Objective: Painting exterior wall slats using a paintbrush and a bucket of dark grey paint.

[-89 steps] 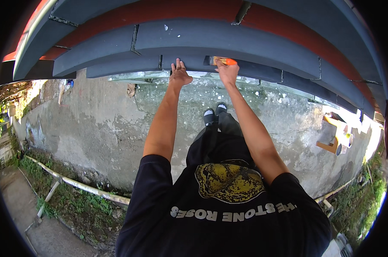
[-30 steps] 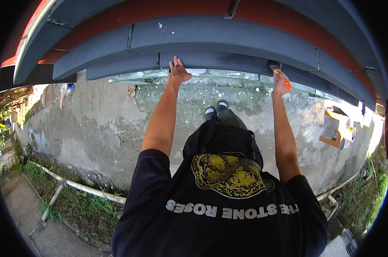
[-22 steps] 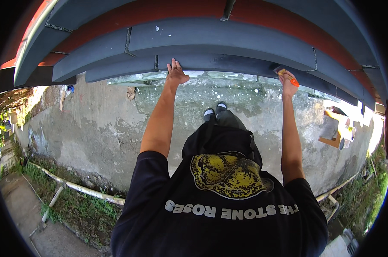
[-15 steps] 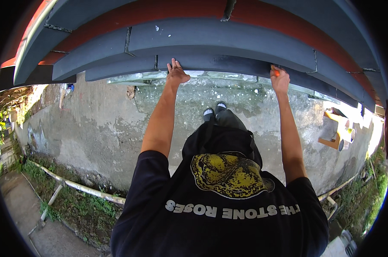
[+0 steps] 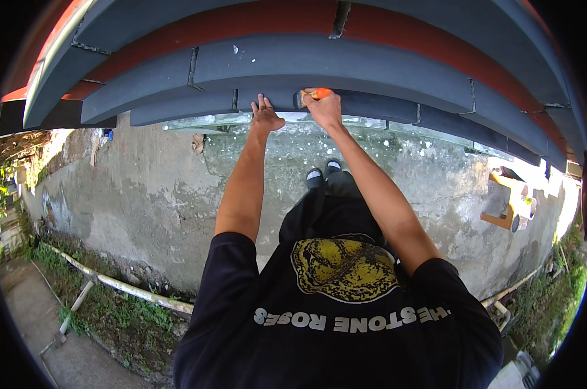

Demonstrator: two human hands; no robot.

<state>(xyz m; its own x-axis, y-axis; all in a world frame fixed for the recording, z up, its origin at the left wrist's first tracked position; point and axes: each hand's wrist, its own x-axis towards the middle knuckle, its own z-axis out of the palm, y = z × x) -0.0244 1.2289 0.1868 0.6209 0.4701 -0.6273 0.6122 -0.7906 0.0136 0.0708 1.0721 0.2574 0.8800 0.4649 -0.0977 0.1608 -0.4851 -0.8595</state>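
Observation:
My right hand (image 5: 326, 109) grips a paintbrush with an orange handle (image 5: 320, 93). Its bristles (image 5: 300, 99) lie against the face of the lowest grey board (image 5: 371, 105), near the middle of the view. To the right of the brush that board looks darker, as with wet paint. My left hand (image 5: 265, 117) rests on the same board's lower edge, a little left of the brush, fingers stretched out and holding nothing. Above it run another grey board (image 5: 345, 61) and a red band (image 5: 261, 21).
Below the boards is a pale, paint-spotted ledge (image 5: 371, 122). My feet (image 5: 324, 172) stand on worn concrete (image 5: 151, 188). A yellow and brown object, perhaps a cardboard box (image 5: 511, 201), lies at the right. Behind me a white pipe (image 5: 131, 286) runs along a weedy strip.
My right hand has swept the paintbrush leftward along the lowest board, from the right side to near my left hand. The left hand stays almost in place.

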